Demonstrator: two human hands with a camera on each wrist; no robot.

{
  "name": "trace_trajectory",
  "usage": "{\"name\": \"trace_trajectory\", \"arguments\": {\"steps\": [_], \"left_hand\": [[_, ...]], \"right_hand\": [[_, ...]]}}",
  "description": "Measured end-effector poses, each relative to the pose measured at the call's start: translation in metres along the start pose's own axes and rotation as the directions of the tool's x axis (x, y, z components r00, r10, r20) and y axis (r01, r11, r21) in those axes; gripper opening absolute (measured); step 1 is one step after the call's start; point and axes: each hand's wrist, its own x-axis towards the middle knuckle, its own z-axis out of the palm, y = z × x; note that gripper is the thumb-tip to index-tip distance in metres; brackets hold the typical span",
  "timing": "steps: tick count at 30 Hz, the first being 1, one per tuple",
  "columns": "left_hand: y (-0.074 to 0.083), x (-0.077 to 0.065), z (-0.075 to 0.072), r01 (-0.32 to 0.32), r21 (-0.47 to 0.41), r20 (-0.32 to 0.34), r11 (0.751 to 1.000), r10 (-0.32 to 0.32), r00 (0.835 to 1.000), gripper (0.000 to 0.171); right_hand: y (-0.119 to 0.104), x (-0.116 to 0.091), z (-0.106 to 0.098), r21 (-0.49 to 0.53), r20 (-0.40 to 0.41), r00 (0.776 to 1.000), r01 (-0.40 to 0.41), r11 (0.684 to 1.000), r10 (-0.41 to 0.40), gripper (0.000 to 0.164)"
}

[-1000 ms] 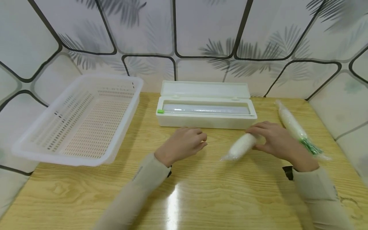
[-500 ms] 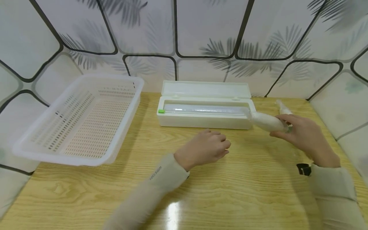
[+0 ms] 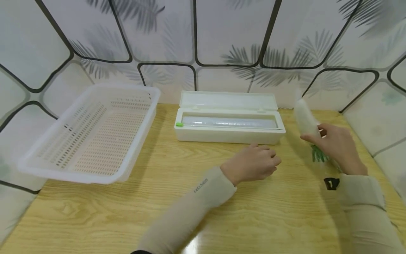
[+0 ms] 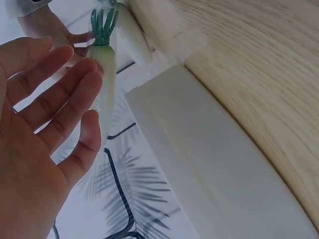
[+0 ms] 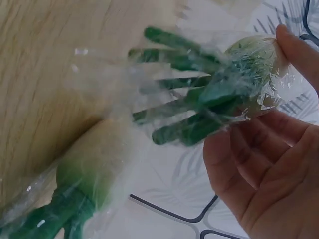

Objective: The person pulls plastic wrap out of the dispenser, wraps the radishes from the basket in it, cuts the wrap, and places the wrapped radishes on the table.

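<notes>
My right hand (image 3: 339,146) holds a white radish (image 3: 305,114) wrapped in clear film, thumb on one side and fingers on the other. Its pale tip points up toward the back wall, and its green stalks (image 5: 174,89) hang out below the hand. A second wrapped radish (image 5: 94,164) lies close by on the table, mostly hidden behind the right hand in the head view. My left hand (image 3: 253,164) hovers over the table before the white box (image 3: 229,137), fingers loosely bent. In the left wrist view its palm (image 4: 30,169) holds nothing.
The white box stands against the back wall with its lid (image 3: 228,100) raised and a roll of cling film (image 3: 228,122) inside. A white slotted basket (image 3: 122,174) occupies the left of the wooden table (image 3: 104,218). Patterned walls border the back and sides.
My right hand has carried the radish rightward from in front of the box and turned its tip to the back. My left hand has slid right along the box's front.
</notes>
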Motion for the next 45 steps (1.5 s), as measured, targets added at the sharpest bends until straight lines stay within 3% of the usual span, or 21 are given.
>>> {"name": "trace_trajectory", "arguments": {"steps": [4,8,14,19,34,37,45], "left_hand": [[0.004,0.013,0.001,-0.006,-0.008,-0.009,1.0,0.006,1.0,0.025],[0.009,0.024,0.002,-0.012,-0.015,0.002,1.0,0.012,1.0,0.027],[0.019,0.035,0.011,-0.025,0.006,0.075,1.0,0.024,0.997,0.029],[0.023,0.036,0.018,-0.02,-0.031,0.141,0.999,0.024,0.99,0.032],[0.024,0.033,0.024,-0.022,-0.043,0.114,0.999,0.026,0.993,0.03],[0.021,0.029,0.023,-0.002,-0.041,0.12,0.999,0.007,0.993,0.03],[0.003,0.004,0.018,0.061,-0.076,0.062,0.995,-0.057,0.996,0.022]], "right_hand": [[0.004,0.004,0.003,-0.003,0.069,0.996,-0.052,0.999,0.052,0.053],[0.009,0.008,0.007,-0.039,0.135,0.989,-0.05,0.998,0.054,0.056],[0.017,0.009,0.013,-0.095,0.229,0.971,-0.049,0.994,0.07,0.059],[0.018,0.008,0.013,-0.114,0.304,0.948,-0.06,0.992,0.093,0.059],[0.018,0.006,0.006,-0.094,0.401,0.901,-0.139,0.986,0.165,0.053],[0.015,0.005,0.001,-0.125,0.39,0.905,-0.132,0.983,0.171,0.052],[0.001,-0.005,-0.01,-0.131,0.265,0.957,-0.086,0.988,0.119,0.05]]}}
